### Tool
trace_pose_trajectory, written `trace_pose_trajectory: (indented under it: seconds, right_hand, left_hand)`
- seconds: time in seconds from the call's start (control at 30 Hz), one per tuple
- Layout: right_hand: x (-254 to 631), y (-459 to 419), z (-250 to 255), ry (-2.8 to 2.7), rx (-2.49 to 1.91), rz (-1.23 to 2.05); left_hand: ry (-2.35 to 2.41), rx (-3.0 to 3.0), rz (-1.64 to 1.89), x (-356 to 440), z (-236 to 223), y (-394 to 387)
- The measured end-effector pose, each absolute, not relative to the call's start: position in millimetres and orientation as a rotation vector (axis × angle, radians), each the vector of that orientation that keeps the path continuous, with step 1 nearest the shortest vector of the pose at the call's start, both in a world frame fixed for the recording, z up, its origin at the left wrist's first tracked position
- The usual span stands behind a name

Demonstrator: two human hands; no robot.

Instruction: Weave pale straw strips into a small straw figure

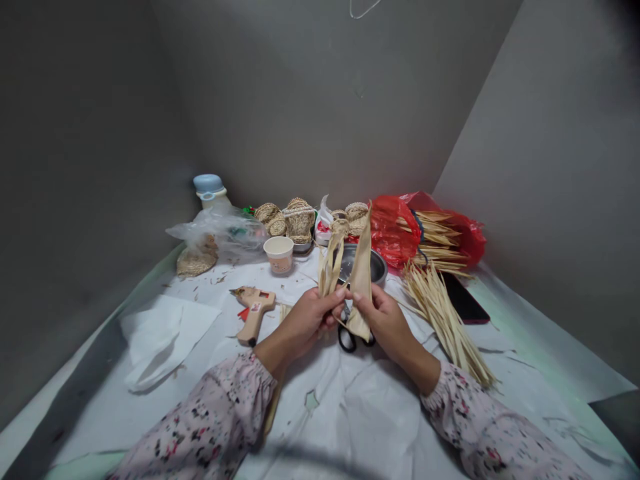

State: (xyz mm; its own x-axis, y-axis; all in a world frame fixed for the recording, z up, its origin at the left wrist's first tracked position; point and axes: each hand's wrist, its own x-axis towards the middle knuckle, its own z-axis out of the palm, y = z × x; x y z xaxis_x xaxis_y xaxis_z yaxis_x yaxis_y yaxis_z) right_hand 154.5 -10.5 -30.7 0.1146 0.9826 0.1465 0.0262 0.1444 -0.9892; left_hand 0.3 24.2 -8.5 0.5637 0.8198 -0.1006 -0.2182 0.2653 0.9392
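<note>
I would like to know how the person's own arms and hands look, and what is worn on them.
The left sleeve and right sleeve are pale pinkish, printed with small red, pink and dark flowers. Both end in gathered cuffs above the wrist. The left grip and right grip are bare hands, without gloves; no watch or bracelet shows.

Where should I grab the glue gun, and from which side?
Probably grip the glue gun by its handle, coming from the near side: it lies on its side with the handle slanting toward you, while the nozzle points off left.
</note>
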Motion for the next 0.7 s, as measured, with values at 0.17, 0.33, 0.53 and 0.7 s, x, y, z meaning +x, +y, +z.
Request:
trace_pose_trajectory:
  seconds: [0.17, 0.33, 0.53, 0.7]
  right_hand:
    - [155, -13, -29, -1.203, -1.173, 1.033]
    - [152, -11, -30, -1.232, -1.121, 1.094]
    - [163, -3, -34, -1.018, -1.269, 0.926]
    - [175, 5, -36, -0.817, -1.25, 0.882]
  left_hand:
    - [0.649, 1.032, 0.799, 1, -6, 23]
    - [0.587, 1.003, 0.725, 3, -13, 23]
    - [0.527, 0.952, 0.754, -3, -2, 24]
    - [0.431, 0.854, 0.944, -11, 12, 32]
